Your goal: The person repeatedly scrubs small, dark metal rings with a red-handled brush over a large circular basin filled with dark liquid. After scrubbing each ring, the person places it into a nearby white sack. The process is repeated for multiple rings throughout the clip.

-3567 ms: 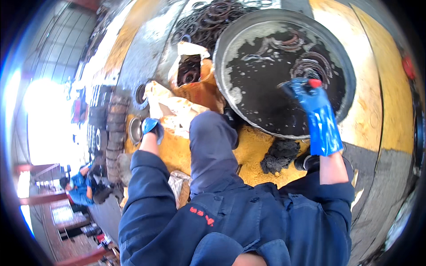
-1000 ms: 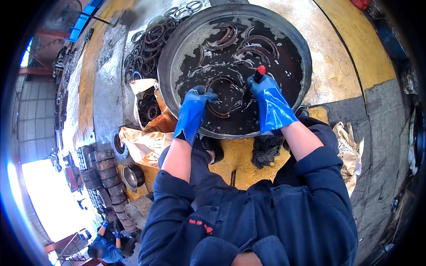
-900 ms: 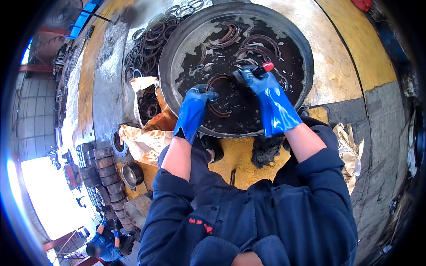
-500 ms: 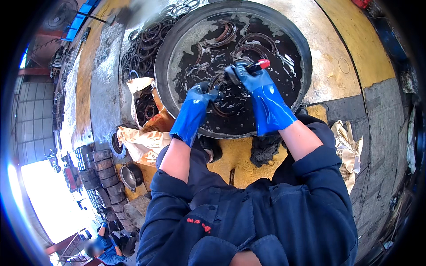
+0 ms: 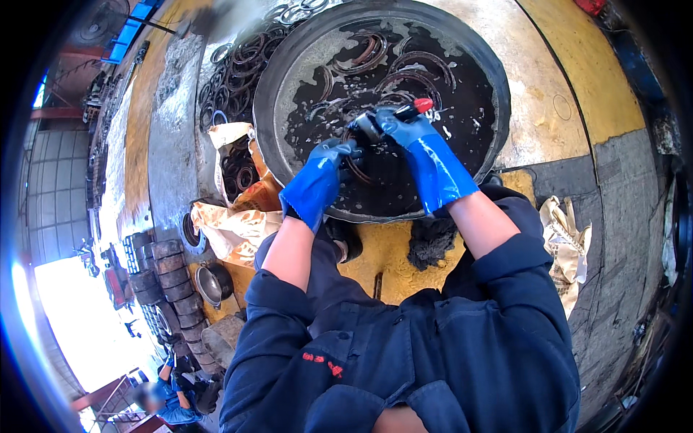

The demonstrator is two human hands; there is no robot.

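Over a large round dark basin (image 5: 268, 115) holding black liquid, both my hands work in blue rubber gloves. My left hand (image 5: 325, 164) is closed on the near-left side of a dark ring (image 5: 359, 173), which is tilted and partly hidden by the glove. My right hand (image 5: 413, 136) grips a black-handled brush with a red end (image 5: 421, 106). Its dark head meets the upper part of the ring; the bristles are too blurred to make out. Several other brown-black rings (image 5: 417, 66) lie in the liquid beyond my hands.
A heap of dark rings (image 5: 242, 68) lies left of the basin. An open paper sack (image 5: 234, 231) with rings inside stands nearer, and crumpled paper (image 5: 567, 245) lies at right. Stacked dark cylindrical parts (image 5: 173, 278) and a metal pot (image 5: 211, 285) stand at left. Another person (image 5: 173, 404) is at lower left.
My right hand and the brush have shifted slightly left and down, toward the ring. My left hand has moved slightly right. Both still hold the same things.
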